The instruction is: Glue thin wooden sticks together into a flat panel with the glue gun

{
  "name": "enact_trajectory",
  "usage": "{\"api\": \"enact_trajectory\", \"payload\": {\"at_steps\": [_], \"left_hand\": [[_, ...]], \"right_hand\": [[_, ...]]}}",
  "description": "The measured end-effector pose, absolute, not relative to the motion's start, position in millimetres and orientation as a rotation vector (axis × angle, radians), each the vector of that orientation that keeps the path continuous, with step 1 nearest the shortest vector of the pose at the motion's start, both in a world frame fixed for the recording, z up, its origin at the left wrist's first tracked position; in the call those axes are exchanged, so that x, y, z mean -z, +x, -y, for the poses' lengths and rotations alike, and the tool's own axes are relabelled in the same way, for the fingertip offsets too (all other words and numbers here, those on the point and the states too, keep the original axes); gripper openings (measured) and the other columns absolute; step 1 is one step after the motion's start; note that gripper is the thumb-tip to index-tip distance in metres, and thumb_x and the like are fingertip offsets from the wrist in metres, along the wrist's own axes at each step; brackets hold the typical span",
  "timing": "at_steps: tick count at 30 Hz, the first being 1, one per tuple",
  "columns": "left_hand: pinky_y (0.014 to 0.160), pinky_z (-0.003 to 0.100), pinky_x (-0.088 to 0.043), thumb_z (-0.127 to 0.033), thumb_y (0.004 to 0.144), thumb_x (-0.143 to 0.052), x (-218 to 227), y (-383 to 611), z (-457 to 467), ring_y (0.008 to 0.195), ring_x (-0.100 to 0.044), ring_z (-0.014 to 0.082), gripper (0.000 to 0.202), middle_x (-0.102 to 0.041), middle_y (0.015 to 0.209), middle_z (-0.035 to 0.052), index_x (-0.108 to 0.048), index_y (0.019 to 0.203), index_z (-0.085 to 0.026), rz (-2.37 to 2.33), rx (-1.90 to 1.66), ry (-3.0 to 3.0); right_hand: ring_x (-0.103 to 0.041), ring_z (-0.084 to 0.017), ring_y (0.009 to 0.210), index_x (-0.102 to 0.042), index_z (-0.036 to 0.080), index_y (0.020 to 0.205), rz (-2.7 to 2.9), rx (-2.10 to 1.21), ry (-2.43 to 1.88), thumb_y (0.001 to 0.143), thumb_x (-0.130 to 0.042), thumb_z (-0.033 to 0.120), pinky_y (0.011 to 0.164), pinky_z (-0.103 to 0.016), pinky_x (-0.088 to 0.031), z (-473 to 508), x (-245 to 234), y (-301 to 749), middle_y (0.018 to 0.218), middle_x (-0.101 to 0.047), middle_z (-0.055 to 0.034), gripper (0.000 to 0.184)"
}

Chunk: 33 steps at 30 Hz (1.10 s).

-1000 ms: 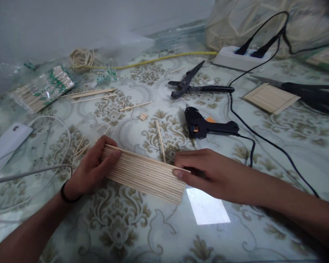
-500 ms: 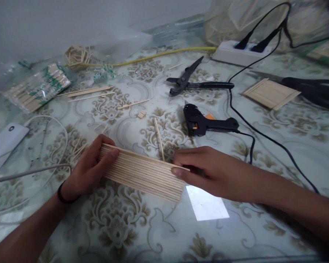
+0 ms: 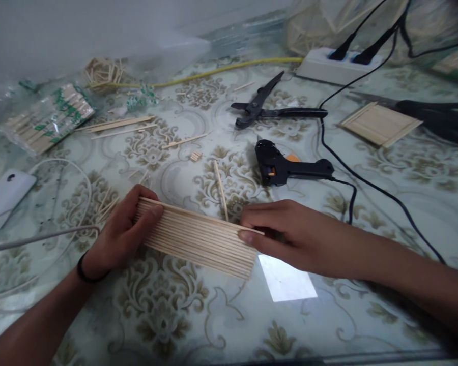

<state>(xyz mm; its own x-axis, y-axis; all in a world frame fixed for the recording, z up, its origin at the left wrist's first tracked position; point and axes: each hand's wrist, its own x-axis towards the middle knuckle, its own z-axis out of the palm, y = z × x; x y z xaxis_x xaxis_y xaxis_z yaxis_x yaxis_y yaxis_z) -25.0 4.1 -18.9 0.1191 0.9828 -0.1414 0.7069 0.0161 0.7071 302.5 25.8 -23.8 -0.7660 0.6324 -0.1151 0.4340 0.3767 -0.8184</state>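
Between my hands is a flat panel of thin wooden sticks [image 3: 198,241] laid side by side, tilted down toward the right. My left hand [image 3: 132,231] grips its left end, thumb on the face and fingers behind. At the upper right corner my right hand [image 3: 275,231] pinches the top edge, where one stick pokes out slightly past the panel. The fingertips behind the panel are hidden. A loose wooden stick [image 3: 221,190] lies just beyond the top edge. The black glue gun [image 3: 290,165] rests on its side beyond my right hand.
Black cutting pliers [image 3: 267,108] lie behind the glue gun. At right are a small square wooden panel [image 3: 381,124] and black-handled scissors [image 3: 435,117]. A white power strip [image 3: 336,66] with cords stands at the back. Bagged sticks [image 3: 53,119] and a white device [image 3: 7,195] are at left.
My hands keep the same hold on the stick panel. The whole view has shifted very slightly; nothing else visibly differs.
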Motion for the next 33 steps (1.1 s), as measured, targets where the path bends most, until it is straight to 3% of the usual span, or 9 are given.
{"api": "enact_trajectory", "payload": {"at_steps": [15,33], "left_hand": [[0.056,0.03,-0.044,-0.055,0.1,-0.057,19.0,-24.8,-4.5,0.063,-0.054,0.0174,0.028,-0.061,0.075,-0.0019,-0.06,0.102,-0.027,-1.634,-0.541,1.772],[0.063,0.034,-0.041,-0.053,0.1,-0.058,17.1,-22.3,-5.1,0.07,-0.052,0.0173,0.025,-0.061,0.08,-0.0026,-0.059,0.1,-0.028,-1.639,-0.562,1.79]], "right_hand": [[-0.045,-0.001,0.067,-0.051,0.011,0.076,2.421,-1.351,-0.951,0.108,-0.042,0.054,0.067,-0.018,-0.032,-24.6,23.0,304.9,0.074,-0.053,-0.0001,0.054],[-0.044,0.001,0.066,-0.052,0.011,0.074,2.411,-1.277,-0.891,0.108,-0.045,0.045,0.065,-0.016,-0.032,-24.5,20.9,304.3,0.072,-0.051,0.001,0.048]]}}
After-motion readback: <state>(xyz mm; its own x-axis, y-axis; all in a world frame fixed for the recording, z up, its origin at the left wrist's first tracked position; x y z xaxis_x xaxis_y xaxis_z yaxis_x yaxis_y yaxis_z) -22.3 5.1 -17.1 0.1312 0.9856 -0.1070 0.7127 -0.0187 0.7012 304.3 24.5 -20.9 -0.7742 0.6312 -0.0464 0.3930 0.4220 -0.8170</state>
